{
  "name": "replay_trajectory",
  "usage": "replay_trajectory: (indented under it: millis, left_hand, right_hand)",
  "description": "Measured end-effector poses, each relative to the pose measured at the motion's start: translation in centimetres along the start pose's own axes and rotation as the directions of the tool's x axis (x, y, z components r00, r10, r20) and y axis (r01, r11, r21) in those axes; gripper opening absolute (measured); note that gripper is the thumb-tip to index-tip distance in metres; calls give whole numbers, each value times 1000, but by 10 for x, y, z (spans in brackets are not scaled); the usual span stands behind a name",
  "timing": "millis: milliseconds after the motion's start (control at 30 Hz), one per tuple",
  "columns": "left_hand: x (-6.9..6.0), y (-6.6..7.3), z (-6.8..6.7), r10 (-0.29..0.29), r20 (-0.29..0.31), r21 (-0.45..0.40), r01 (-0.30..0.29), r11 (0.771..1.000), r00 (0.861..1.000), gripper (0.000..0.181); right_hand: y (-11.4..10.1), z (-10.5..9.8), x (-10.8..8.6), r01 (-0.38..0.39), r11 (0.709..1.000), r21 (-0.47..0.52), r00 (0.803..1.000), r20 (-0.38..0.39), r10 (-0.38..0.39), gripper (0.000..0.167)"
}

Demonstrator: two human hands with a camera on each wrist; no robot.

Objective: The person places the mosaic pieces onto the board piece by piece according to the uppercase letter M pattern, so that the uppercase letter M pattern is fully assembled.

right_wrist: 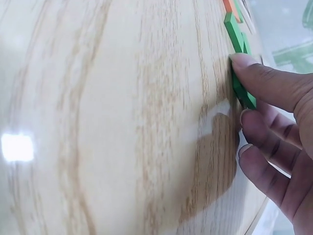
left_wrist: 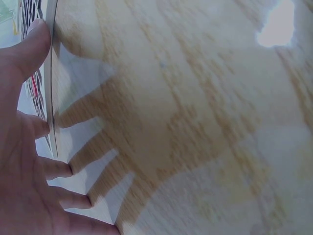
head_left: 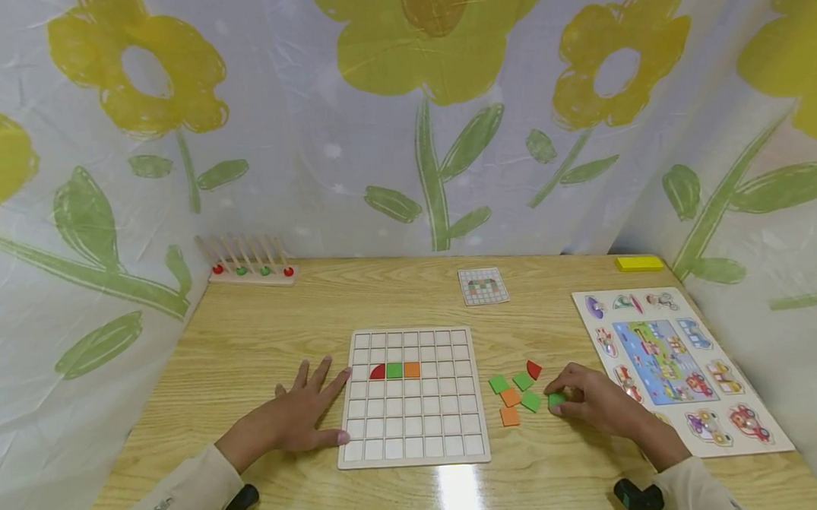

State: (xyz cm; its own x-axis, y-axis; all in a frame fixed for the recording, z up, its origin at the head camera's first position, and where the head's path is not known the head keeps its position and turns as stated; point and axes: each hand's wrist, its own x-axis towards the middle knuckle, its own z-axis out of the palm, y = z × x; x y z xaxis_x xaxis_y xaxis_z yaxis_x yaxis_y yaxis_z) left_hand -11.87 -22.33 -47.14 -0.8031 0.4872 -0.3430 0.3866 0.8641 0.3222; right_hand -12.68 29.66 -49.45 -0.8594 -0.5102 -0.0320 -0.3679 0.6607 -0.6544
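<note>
A white grid board (head_left: pixel 414 462) lies on the table, with a red quarter piece (head_left: pixel 378 372), a green square (head_left: pixel 394 370) and an orange square (head_left: pixel 411 370) side by side in one upper row. My left hand (head_left: pixel 298 416) is spread flat, thumb and a fingertip touching the board's left edge; in the left wrist view the left hand (left_wrist: pixel 29 161) has its fingers apart. Right of the loose pieces, my right hand (head_left: pixel 596 400) pinches a green square (head_left: pixel 555 399); the right wrist view shows the right hand (right_wrist: pixel 279 117) with its thumb on the green square (right_wrist: pixel 239 88).
Loose green squares (head_left: pixel 530 401), orange squares (head_left: pixel 509 416) and a red quarter piece (head_left: pixel 534 370) lie right of the board. A pattern card (head_left: pixel 484 287) is behind. A picture puzzle (head_left: pixel 582 305) and yellow block (head_left: pixel 639 264) stand right, a bead rack (head_left: pixel 255 277) back left.
</note>
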Motion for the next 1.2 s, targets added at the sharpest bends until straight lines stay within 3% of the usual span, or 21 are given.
replay_trajectory:
  millis: [367, 700, 967, 1200]
  left_hand:
    - [-1, 0, 3, 5, 7, 5, -5, 1000, 1000, 102]
    - [2, -2, 2, -3, 1, 15, 3, 1000, 1000, 104]
    - [1, 0, 0, -12, 15, 11, 11, 1000, 1000, 104]
    - [1, 1, 0, -16, 12, 14, 16, 1000, 1000, 105]
  right_hand:
    - [-8, 2, 4, -49, 998, 43, 997, 64, 46, 15]
    - [-14, -5, 8, -85, 996, 41, 996, 22, 84, 13]
    - [-17, -5, 14, -29, 1000, -8, 1000, -12, 29, 12]
    - [-27, -7, 21, -72, 997, -9, 997, -3, 72, 28]
